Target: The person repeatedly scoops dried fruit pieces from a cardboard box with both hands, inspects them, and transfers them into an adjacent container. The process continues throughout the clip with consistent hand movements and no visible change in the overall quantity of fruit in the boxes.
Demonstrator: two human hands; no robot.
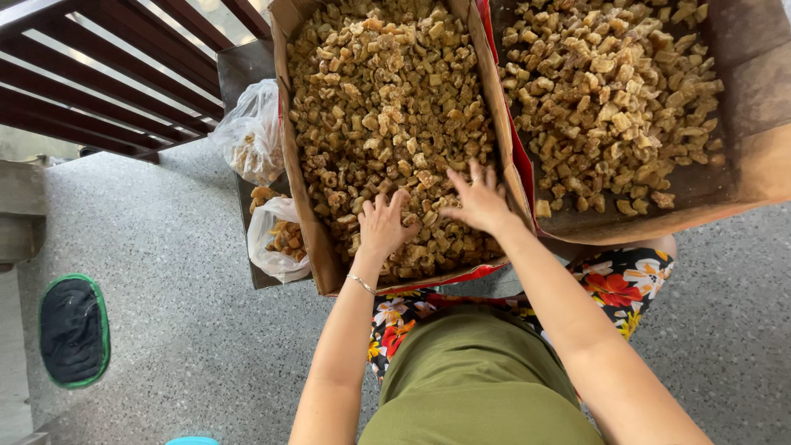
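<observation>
Chunks (387, 99), brown, dried, fill cardboard box (298, 198) on floor (181, 330) before person. Left hand (384, 224) palm down on heap near box's front edge, fingers bent into pieces. Right hand (478, 202) just beside it, fingers spread flat on chunks. Bracelet (360, 283) on left wrist. 2nd box (741, 173) of same chunks to right. 2 bags (251, 136) left of box. Mat (72, 330) far left.
</observation>
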